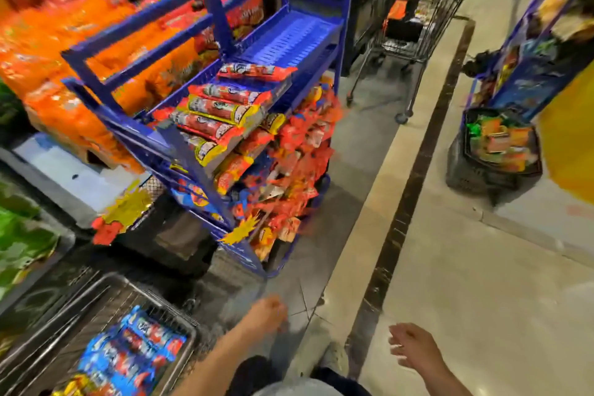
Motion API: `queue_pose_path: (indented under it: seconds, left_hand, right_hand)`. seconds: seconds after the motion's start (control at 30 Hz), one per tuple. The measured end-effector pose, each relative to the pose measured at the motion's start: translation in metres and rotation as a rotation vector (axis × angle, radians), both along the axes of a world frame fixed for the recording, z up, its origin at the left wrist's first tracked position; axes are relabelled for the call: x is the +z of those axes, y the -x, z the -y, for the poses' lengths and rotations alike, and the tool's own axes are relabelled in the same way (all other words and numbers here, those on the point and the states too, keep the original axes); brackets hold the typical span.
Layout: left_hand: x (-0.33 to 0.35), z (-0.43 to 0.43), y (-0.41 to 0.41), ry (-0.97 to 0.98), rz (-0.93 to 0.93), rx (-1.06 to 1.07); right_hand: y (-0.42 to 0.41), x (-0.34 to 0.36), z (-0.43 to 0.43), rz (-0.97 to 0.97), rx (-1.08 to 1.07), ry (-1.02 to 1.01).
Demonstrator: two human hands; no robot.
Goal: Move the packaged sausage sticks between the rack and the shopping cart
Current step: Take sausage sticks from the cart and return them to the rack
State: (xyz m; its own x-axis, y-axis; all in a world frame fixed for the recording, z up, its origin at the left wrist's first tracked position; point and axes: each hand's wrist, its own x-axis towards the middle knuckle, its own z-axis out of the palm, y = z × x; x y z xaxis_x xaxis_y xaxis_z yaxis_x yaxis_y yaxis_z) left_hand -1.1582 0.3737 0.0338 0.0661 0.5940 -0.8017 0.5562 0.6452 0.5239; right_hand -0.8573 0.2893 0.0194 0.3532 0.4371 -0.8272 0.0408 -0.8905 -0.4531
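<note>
Standing in a shop aisle, you look down on a blue rack (205, 26) whose sloping shelf carries red and yellow sausage stick packs (221, 112) in an overlapping row. Your shopping cart (96, 288) sits at lower left, near the rack's foot, with blue and red packs (135, 350) lying in it.

Neither hand carries anything. Your left hand (268, 315) hangs low between cart and rack, fingers loosely curled around nothing, though blur softens it. Your right hand (414, 349) is released, fingers relaxed, out over the floor and well apart from the rack.

The step in hand looks like a reach for the next pack; which way packs are travelling cannot be told. If you draw from the rack, take the pack at the shelf's lower edge first, since the row slopes and those behind may slide. Grip it across its middle so the long packet does not droop, and steady its neighbours with the free hand. Lay it flat beside the others.
</note>
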Motion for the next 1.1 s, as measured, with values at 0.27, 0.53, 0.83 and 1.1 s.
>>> queue_pose_path:
  seconds: [0.27,0.53,0.83,1.1]
  left_hand:
    - [0.010,-0.080,-0.042,-0.108,0.032,0.071]
    - [-0.007,-0.184,-0.047,-0.163,0.071,0.456]
    - [0.039,-0.297,-0.075,-0.381,0.305,0.786]
    - [0.061,-0.338,-0.082,-0.398,0.351,1.178]
  right_hand:
    - [-0.058,0.031,-0.133,0.065,0.117,-0.198]
    - [-0.042,0.031,-0.290,0.051,0.350,-0.287]
    - [-0.005,0.044,-0.429,-0.003,0.692,-0.320]
    - [0.057,0.055,-0.522,-0.026,0.828,-0.512]
